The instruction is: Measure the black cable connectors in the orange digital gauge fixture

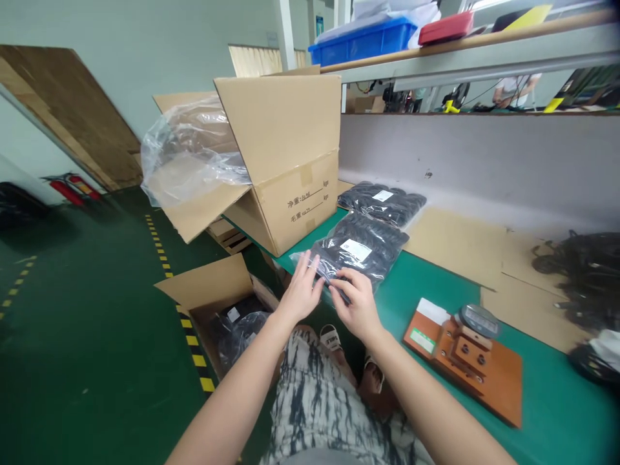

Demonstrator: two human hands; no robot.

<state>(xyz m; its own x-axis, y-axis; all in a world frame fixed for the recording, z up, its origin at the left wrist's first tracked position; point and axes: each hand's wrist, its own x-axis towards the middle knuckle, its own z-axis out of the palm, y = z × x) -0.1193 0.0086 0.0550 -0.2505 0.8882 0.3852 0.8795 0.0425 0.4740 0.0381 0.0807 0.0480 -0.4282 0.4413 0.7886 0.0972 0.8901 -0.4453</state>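
Observation:
At the near edge of the green table lies a clear plastic bag (382, 248) packed with black coiled items that look like cables, with a white label on top. My left hand (303, 289) grips the bag's near left edge, its fingers over the plastic and the thumb toward the right hand. Close beside it, my right hand (357, 305) pinches the same near edge between thumb and fingers. Behind it rests a second similar bag (407, 201), also labelled.
A large open carton (295, 194) with a plastic liner (194, 135) stands left on the table. Below, another open carton (208, 284) holds bagged black items. To the right are a digital gauge (477, 321) on an orange base (504, 381) and black cables (581, 278). A shelf (484, 55) spans above.

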